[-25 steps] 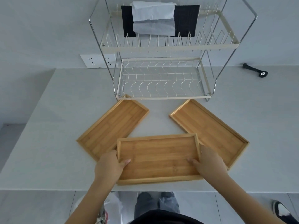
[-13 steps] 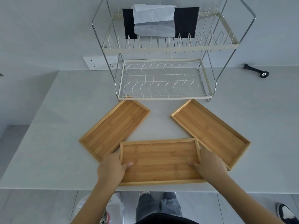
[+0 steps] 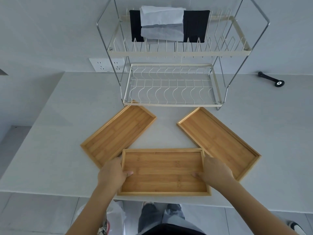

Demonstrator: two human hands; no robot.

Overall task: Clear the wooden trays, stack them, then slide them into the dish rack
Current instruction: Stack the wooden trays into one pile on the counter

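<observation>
Three empty wooden trays lie on the white counter. The near tray (image 3: 162,172) sits square at the counter's front edge. My left hand (image 3: 112,173) grips its left end and my right hand (image 3: 215,172) grips its right end, thumbs inside the rim. The left tray (image 3: 116,133) lies angled, its near corner under my left hand. The right tray (image 3: 220,141) lies angled the other way. Behind them stands the two-tier wire dish rack (image 3: 171,104), its lower shelf bare.
On the rack's upper tier hang a black cloth (image 3: 196,26) and a white cloth (image 3: 160,24). A black tool (image 3: 271,78) lies at the back right. A wall socket (image 3: 106,65) is behind the rack's left leg. A plastic bag (image 3: 115,216) lies on the floor.
Both hands have kept their hold on the near tray; it shifted only slightly as the view moved. The other two trays have stayed put.
</observation>
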